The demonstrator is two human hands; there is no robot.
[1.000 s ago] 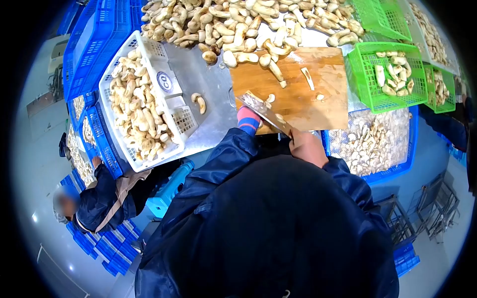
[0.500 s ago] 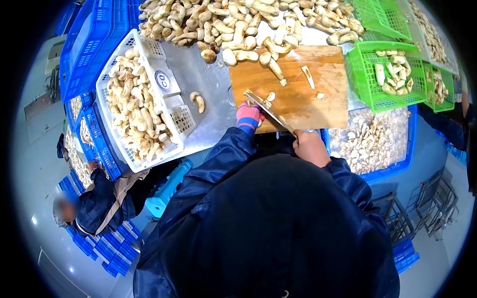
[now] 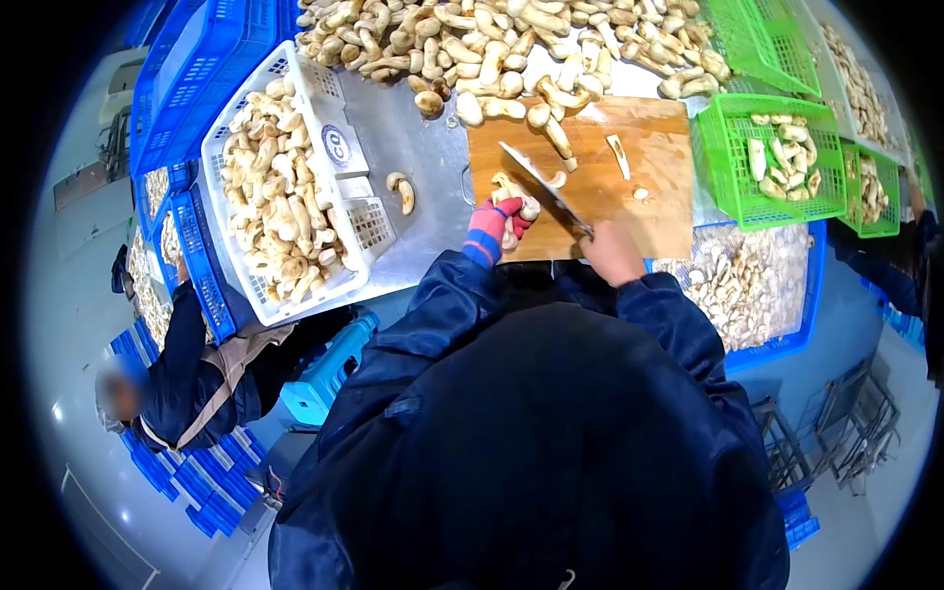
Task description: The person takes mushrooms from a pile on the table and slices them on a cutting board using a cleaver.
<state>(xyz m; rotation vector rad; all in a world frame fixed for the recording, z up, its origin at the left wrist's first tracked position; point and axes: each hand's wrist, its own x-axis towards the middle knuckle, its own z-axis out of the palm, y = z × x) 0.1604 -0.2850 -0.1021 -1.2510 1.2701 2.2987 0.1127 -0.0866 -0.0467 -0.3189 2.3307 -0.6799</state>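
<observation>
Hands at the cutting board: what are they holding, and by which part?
The right hand holds the knife by its handle end; the left hand holds mushroom, exactly where cannot be told.

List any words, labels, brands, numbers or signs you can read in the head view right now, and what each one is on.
"CO" or "GO": large letters on the round blue-and-white badge on the white basket; the first letter is unclear.
Any smaller print on that badge: too small to read.
No readable text on the knife or the cutting board.
</observation>
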